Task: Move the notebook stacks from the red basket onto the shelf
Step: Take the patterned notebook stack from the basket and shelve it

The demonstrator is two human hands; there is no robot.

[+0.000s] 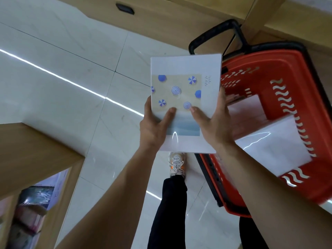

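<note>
I hold a wrapped stack of white notebooks (186,83), its cover printed with blue beach umbrellas, up in the air left of the red basket (305,105). My left hand (154,126) grips its lower left edge with the thumb on the cover. My right hand (213,121) grips the lower right edge, thumb on top as well. More wrapped white notebook stacks (273,146) lie inside the basket. The wooden shelf (36,153) stands at the lower left, and its lower level holds packed goods (34,202).
The basket stands on a pale tiled floor (71,78) and has a black handle (215,33) raised at its far end. A wooden counter base (179,13) runs along the top. My legs and one shoe (177,164) are below the notebooks.
</note>
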